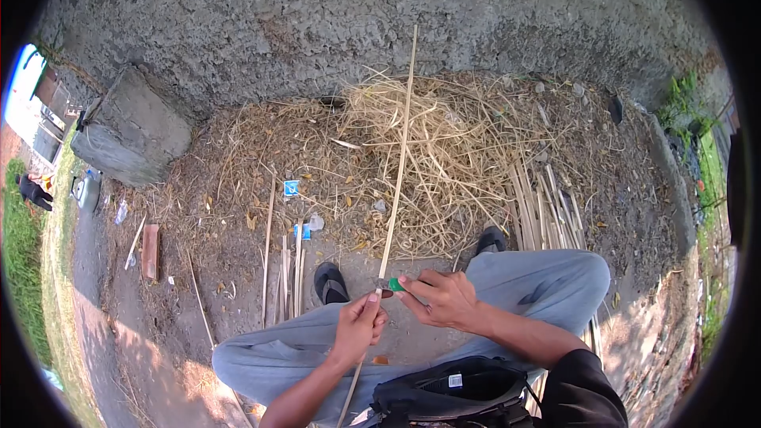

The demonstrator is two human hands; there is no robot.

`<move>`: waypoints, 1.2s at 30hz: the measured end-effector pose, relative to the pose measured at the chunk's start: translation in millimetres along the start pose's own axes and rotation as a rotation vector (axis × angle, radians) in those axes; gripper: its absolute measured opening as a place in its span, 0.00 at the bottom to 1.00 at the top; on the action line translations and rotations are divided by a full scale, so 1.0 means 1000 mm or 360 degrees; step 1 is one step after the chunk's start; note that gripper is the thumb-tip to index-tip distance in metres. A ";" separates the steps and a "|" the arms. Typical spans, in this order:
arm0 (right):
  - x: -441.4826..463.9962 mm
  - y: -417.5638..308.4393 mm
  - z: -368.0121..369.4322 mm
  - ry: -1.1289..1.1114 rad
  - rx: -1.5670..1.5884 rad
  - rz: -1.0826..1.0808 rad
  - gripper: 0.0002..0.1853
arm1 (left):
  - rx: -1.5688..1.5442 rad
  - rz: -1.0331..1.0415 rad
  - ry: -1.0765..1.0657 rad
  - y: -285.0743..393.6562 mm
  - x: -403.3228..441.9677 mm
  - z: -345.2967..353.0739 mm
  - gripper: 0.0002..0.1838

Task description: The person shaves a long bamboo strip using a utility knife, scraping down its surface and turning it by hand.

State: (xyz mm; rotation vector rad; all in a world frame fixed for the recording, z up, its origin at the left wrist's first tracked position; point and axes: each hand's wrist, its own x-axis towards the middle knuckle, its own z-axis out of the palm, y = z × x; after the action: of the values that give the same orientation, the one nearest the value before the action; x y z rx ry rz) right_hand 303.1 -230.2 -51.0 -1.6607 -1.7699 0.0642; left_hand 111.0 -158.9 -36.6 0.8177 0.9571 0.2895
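While the left hand pinches a long strip running up between the knees, the right hand grips a green tool at it. This strip looks unfinished; piled shavings suggest plenty done. Other strips on ground: finished or waiting, can't tell.

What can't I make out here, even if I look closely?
All in the head view:
- Pale strip: its lower end is cut off by the bottom edge.
- Green object: partly hidden by the right hand.
- White label on the black bag: any print is too small.
- Distant person: too small for detail.
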 end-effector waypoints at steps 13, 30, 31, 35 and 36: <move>0.007 0.000 -0.006 0.0086 0.0058 0.0020 0.12 | 0.0096 0.0119 -0.0009 0.000 -0.007 0.004 0.19; 0.010 0.008 -0.002 0.0214 0.0056 0.0026 0.14 | 0.0243 0.0197 0.0011 0.004 -0.008 0.009 0.18; 0.011 0.008 -0.002 0.0227 0.0052 0.0015 0.14 | 0.0299 0.0228 0.0024 0.005 -0.009 0.011 0.18; 0.014 0.008 -0.003 0.0292 0.0067 -0.0013 0.12 | 0.0420 0.0281 0.0064 0.004 -0.009 0.009 0.18; 0.015 0.013 -0.002 0.0327 0.0071 0.0150 0.11 | 0.0418 0.0281 0.0063 0.001 -0.012 0.011 0.18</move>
State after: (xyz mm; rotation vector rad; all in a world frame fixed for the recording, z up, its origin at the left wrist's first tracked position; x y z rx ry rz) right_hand 316.3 -215.0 -49.2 -1.6552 -1.5271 -0.0234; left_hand 112.7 -170.7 -25.3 1.1438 0.9736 0.3377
